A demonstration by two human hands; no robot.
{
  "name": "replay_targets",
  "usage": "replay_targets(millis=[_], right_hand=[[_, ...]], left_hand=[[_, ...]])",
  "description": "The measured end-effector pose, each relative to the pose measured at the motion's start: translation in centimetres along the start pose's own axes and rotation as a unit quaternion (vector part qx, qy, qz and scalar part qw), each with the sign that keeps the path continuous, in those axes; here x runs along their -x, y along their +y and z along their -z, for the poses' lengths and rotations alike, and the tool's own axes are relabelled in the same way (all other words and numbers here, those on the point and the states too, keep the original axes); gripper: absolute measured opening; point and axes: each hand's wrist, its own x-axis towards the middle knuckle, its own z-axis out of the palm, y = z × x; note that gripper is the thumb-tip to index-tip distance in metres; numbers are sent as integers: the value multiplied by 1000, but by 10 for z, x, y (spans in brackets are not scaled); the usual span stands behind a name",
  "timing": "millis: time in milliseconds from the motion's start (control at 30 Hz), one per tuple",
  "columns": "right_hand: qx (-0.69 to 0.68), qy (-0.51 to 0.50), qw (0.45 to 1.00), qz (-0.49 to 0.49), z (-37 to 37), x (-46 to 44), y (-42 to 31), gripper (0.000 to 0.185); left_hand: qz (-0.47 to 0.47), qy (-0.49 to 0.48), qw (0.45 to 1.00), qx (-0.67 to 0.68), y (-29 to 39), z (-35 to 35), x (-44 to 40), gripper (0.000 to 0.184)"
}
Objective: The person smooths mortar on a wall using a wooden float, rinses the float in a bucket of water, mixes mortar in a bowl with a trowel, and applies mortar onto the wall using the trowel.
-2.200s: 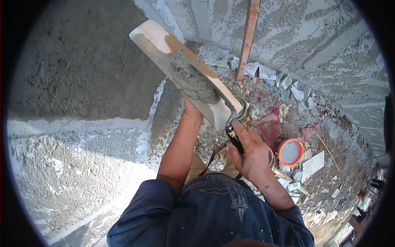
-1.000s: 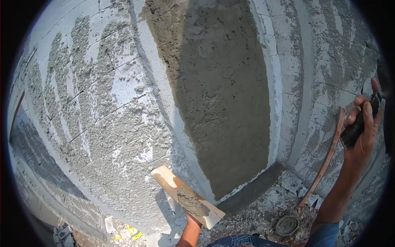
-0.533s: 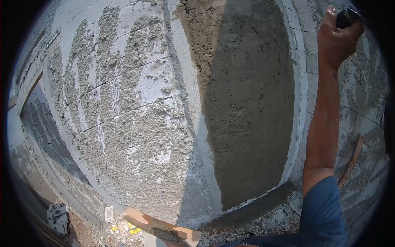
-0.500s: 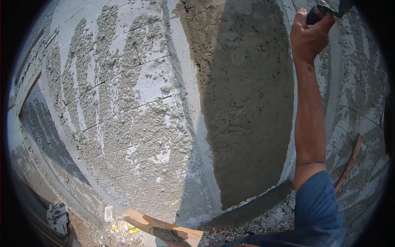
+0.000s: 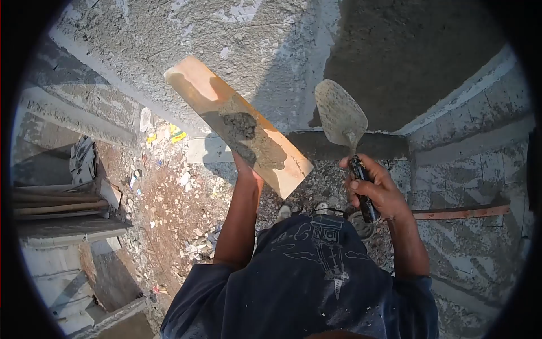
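My left hand (image 5: pixel 247 168) holds a long wooden mortar board (image 5: pixel 195 82) from below, its fingers mostly hidden under it. A lump of wet mortar (image 5: pixel 241 127) lies on the board's middle, with a damp smear around it. In my right hand (image 5: pixel 379 189) is a pointed bricklaying trowel (image 5: pixel 340 113), my fingers closed round its black handle and the blade pointing up and away. A thin grey coat covers the blade. Apart from the trowel, to its left, is the board. Behind both stands a wall with a dark, freshly plastered panel (image 5: pixel 406 62).
Rough, drier plaster (image 5: pixel 226 34) covers the wall on the left. Rubble (image 5: pixel 180 192) litters the ground. Wooden poles (image 5: pixel 59 203) are stacked at left. A reddish strip (image 5: pixel 463 213) leans at right, and a bucket (image 5: pixel 361 225) stands partly hidden by my body.
My view has tilted down. My right hand has come down from high on the wall with the trowel. The board, earlier at the bottom edge, now shows whole with mortar on it.
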Motion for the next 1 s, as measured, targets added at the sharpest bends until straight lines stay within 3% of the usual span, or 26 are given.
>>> replay_targets(millis=[33,200,300,400,467,500,600,667,767,833,900,967,1000], right_hand=[[-46,-19,998,-25,1,9,1,39],[-200,-99,972,-69,2,26,23,40],[-308,-146,940,-28,-11,3,34,40],[-397,-199,896,10,-10,-8,37,39],[-435,-249,864,45,-9,-10,39,40],[-449,-246,858,40,-12,-9,39,42],[-424,-252,868,46,-18,-20,29,44],[-422,-246,867,95,-18,-24,12,48],[-357,-96,900,230,-2,5,-56,52],[-286,11,881,377,12,45,-114,56],[-167,113,806,556,37,84,-155,61],[21,287,672,682,69,132,-196,57],[98,402,572,708,83,161,-216,53]], left_hand=[[8,-44,999,-5,-1,-5,-3,61],[82,-78,993,16,-10,-40,3,68],[105,-125,987,-5,-18,-60,15,76],[162,-218,960,67,-25,-59,22,71],[177,-195,963,59,-30,-55,21,68],[185,-189,963,56,-35,-51,21,66],[169,-298,932,121,-57,-44,0,53],[156,-299,939,67,-50,-64,17,49],[111,-260,959,6,-48,-52,27,47],[12,-188,982,4,-52,-25,-5,47],[68,-166,982,62,-19,-26,25,47],[-77,-119,990,26,-10,19,6,47],[-88,-104,991,12,1,28,11,44]])
